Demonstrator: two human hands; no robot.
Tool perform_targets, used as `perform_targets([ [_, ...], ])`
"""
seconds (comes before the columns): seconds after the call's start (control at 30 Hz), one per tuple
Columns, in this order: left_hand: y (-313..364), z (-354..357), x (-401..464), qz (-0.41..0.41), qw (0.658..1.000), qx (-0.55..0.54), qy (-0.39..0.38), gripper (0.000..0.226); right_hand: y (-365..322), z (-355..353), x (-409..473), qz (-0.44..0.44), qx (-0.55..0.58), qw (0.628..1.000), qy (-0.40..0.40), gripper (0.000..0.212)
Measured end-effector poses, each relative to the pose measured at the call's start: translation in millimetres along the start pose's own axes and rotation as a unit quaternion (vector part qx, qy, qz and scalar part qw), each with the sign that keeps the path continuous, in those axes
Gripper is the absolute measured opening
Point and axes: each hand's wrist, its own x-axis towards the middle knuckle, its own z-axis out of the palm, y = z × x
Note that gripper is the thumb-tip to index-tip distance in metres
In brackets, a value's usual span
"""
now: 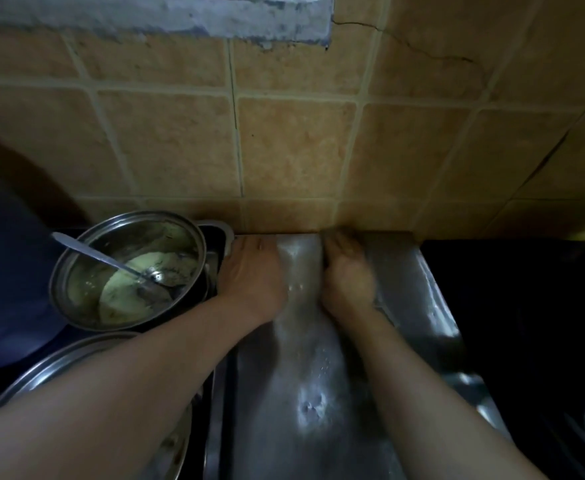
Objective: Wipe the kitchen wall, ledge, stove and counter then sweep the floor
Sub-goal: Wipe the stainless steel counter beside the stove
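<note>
My left hand (249, 271) lies flat with straight fingers on a wet stainless steel surface (301, 358), close to the foot of the tan tiled wall (294, 147). A little to its right is my right hand (344, 271), on the same steel at the wall's base. It is blurred by motion and its fingers point down toward the back edge. No cloth shows plainly in either hand. Water drops and a foamy patch (313, 408) sit on the steel between my forearms.
A steel pot (76, 258) with a spoon (93, 252) and pale leftovers stands left of my left hand. A round steel dish (59, 362) lies under my left forearm. A dark counter (509, 306) is at the right and a rough grey ledge (180, 15) above.
</note>
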Motion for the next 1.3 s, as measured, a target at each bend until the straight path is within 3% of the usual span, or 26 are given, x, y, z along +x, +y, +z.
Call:
perform_targets([
  [0.1,-2,-2,-9,-0.014,1.0,-0.025,0.007,0.061,-13,-11,-6,-0.095,0.028,0.994,-0.039,0.062],
  [0.23,-2,-1,-18,-0.045,0.998,-0.037,-0.006,0.06,28,-23,7,0.015,-0.026,0.999,-0.029,0.055],
  [0.3,-3,-1,-23,-0.06,0.998,-0.032,-0.009,0.058,23,-16,10,0.028,-0.037,0.999,-0.006,0.054],
  [0.43,-3,-1,-30,-0.076,0.996,-0.038,-0.009,0.06,-16,-7,-6,-0.095,0.051,0.994,-0.016,0.071],
  [0.57,-3,-3,-38,-0.089,0.995,-0.038,-0.021,0.071,-33,5,-47,-0.238,0.105,0.962,-0.078,0.059],
  [0.67,-4,-4,-43,-0.09,0.995,-0.037,-0.026,0.062,-31,4,-36,-0.212,0.148,0.962,-0.086,0.06],
  [0.83,-8,-10,-50,-0.099,0.994,-0.024,-0.04,0.059,-35,11,12,-0.119,0.106,0.984,-0.085,0.071],
  [1.03,-7,-15,-59,-0.103,0.992,0.005,-0.068,0.052,-35,11,-23,-0.243,0.165,0.943,-0.155,0.063],
  [1.3,-8,-7,-73,-0.091,0.985,0.129,-0.064,0.055,-65,23,29,-0.257,0.131,0.944,-0.16,0.072],
])
